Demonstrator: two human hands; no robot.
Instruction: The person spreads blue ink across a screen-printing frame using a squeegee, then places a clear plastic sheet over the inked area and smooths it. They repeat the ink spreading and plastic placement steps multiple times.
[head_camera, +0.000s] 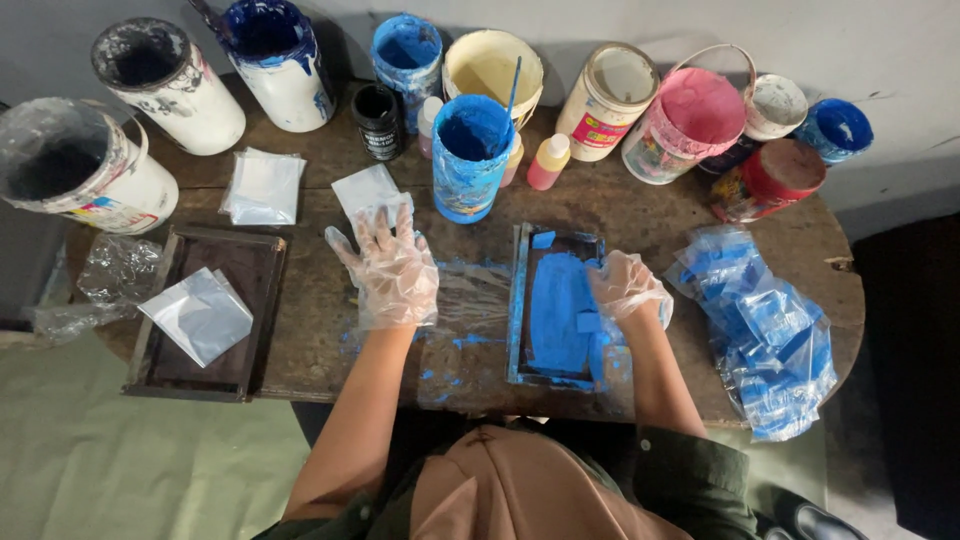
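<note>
A blue-coated frame is laid lengthwise, away from the body, on the table. Its right edge is pressed by the gloved right hand, seemingly part-curled, nothing visibly grasped. The left hand is spread flat on clear film beside it.

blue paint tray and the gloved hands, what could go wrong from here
1. The right hand presses on wet blue paint in the tray; its glove could smear paint onto whatever it touches afterwards.
2. The left hand lies flat on a clear plastic sheet already flecked with blue, so the sheet may slide or smudge.
3. The open blue can with a stick stands close behind both hands and might get knocked.
</note>
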